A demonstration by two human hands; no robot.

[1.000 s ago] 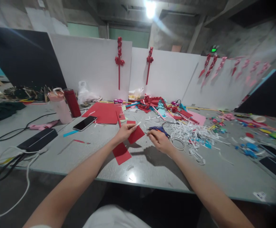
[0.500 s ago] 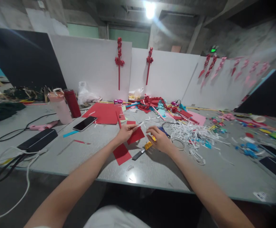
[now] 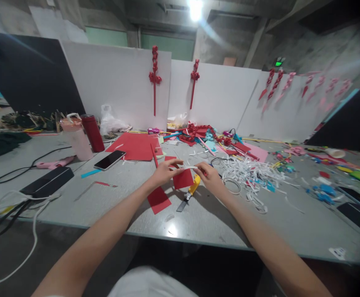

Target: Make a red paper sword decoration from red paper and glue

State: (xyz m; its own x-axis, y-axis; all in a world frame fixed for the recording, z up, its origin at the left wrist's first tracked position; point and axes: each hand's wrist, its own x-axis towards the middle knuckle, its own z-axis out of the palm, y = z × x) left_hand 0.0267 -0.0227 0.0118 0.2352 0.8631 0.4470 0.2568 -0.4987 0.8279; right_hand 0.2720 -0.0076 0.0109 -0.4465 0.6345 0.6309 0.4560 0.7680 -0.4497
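Low over the table, my left hand (image 3: 166,171) is closed in a pinch, with the left end of a thin white strip (image 3: 190,167) at its fingertips. My right hand (image 3: 209,176) has thumb and fingers at the other end of that strip. A yellow utility knife (image 3: 194,185) hangs from under my right fingers, its blade pointing down and left. Below the strip is a red paper piece (image 3: 183,180); I cannot tell whether my left fingers touch it. Another red paper piece (image 3: 159,201) lies nearer to me, partly under my left wrist.
A large red sheet (image 3: 133,146) and a phone (image 3: 110,160) lie to the left, near a pink bottle (image 3: 80,142) and a red flask (image 3: 92,134). On the right are shredded white strips (image 3: 251,175) and a tape roll (image 3: 232,186). Red paper decorations (image 3: 155,78) hang on white boards.
My right hand has come up and left to the white strip, which now spans both hands. The utility knife has swung to a steeper angle beneath it.
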